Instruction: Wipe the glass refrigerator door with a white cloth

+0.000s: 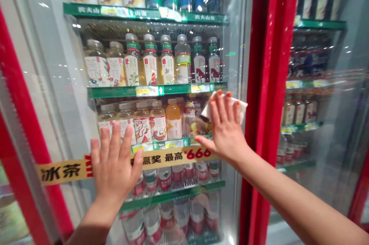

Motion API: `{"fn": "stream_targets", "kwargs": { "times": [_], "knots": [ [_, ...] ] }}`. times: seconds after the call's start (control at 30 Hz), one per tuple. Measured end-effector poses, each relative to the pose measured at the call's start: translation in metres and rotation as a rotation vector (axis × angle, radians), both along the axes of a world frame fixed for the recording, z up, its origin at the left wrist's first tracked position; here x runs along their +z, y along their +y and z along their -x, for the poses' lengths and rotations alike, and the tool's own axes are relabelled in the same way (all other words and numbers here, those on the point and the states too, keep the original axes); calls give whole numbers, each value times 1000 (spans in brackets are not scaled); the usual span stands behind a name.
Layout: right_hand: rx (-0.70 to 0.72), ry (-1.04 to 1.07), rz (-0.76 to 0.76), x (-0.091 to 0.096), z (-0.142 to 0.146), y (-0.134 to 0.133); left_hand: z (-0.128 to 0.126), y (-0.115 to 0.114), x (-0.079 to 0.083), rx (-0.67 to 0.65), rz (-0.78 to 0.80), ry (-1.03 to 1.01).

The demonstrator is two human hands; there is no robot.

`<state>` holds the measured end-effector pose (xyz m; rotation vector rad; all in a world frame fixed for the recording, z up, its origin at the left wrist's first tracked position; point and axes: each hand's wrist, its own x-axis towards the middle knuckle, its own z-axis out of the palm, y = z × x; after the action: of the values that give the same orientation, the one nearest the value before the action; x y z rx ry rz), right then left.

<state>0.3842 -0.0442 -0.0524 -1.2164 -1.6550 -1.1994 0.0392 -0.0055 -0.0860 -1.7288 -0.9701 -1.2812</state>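
Observation:
In the head view, my right hand (226, 129) presses a white folded wiping cloth (243, 109) against the glass door (235, 64) of a drinks fridge. Its fingers lie stretched over the cloth, hiding most of it, with the thumb out to the left. My left hand (115, 164) is spread open on the glass at lower left, holding nothing. It covers part of a yellow banner strip (157, 158) with printed characters that runs across the door. Bottled drinks (151, 60) stand on shelves behind the glass.
Red door frames (263, 83) rise on the right, and another red frame (25, 95) slants along the left. Beyond the right frame is a second fridge section with more bottles (300, 110). Green shelf edges (173, 191) carry price labels. Light reflections streak the glass.

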Motion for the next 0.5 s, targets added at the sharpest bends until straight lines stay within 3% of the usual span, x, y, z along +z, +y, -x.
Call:
{"fn": "stream_targets", "kwargs": {
  "times": [0.1,0.17,0.23,0.3,0.37,0.43,0.5],
  "knots": [
    [139,-456,75,-38,10,-12,1,1,0,0,-12,17],
    [186,-614,103,-39,3,-18,0,2,-1,-7,-32,21],
    [147,-484,87,-8,-11,-18,0,3,-1,-12,-45,17],
    [68,-183,57,35,-18,-13,-1,3,-1,-16,-50,6],
    [28,26,33,58,-13,-8,-1,3,-1,-17,-52,3],
    [62,-33,49,45,3,-8,-1,3,-1,-18,-59,6],
    [160,-324,114,10,17,-11,0,3,-1,-23,-77,10]
  ]
}}
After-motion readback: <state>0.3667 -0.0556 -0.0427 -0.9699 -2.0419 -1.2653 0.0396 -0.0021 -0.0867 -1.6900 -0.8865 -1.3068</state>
